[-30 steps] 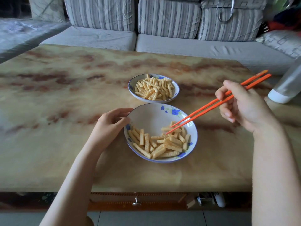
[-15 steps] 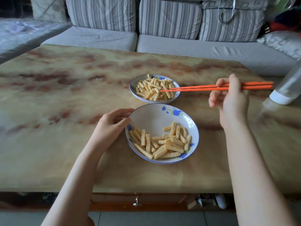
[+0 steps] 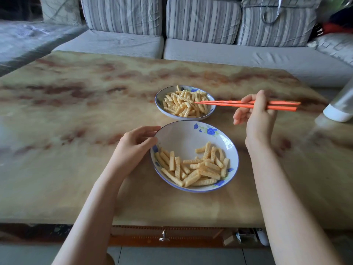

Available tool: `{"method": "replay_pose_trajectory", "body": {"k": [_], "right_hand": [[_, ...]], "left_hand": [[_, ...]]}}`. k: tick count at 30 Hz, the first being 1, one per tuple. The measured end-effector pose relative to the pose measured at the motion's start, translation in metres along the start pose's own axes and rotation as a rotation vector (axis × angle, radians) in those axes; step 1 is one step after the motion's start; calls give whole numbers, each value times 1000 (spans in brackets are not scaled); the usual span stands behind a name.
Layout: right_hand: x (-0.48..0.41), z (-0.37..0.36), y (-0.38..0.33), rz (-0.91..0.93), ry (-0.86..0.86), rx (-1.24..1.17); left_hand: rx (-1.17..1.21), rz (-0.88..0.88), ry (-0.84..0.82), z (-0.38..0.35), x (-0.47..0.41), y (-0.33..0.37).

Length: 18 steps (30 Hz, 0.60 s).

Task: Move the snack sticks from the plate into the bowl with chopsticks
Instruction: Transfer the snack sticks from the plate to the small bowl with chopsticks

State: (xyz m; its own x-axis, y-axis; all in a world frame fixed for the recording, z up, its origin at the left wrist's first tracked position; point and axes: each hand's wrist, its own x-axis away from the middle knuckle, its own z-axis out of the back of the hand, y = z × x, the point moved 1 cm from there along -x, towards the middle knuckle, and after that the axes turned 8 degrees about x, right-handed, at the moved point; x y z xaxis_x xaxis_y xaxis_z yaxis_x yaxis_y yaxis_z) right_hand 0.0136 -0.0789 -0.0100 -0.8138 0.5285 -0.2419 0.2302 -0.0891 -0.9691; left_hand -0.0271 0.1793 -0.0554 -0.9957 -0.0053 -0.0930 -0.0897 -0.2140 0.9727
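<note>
The fingers (image 3: 241,116) of your right hand (image 3: 257,121) are curled round the orange chopsticks (image 3: 229,104), which lie almost level and reach to the left. Their tips are close together on the heap of snack sticks (image 3: 183,107) in the plate (image 3: 159,105), but I cannot tell if one stick is pinched between them. Your left hand (image 3: 133,146) holds the left rim of the bowl (image 3: 181,136), its fingers bent against the edge; more sticks lie in the near part of this bowl, and the plate stands just behind it on the table (image 3: 76,115).
</note>
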Motion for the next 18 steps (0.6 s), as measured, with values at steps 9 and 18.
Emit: {"method": "replay_pose_trajectory", "body": {"k": [9,18], "right_hand": [[-2,14,-11,43,-13,-9],[-2,48,-46,10,-380,130]], "left_hand": [[14,-18,11,-1,-1,0],[4,-14,9,-1,1,1]]}}
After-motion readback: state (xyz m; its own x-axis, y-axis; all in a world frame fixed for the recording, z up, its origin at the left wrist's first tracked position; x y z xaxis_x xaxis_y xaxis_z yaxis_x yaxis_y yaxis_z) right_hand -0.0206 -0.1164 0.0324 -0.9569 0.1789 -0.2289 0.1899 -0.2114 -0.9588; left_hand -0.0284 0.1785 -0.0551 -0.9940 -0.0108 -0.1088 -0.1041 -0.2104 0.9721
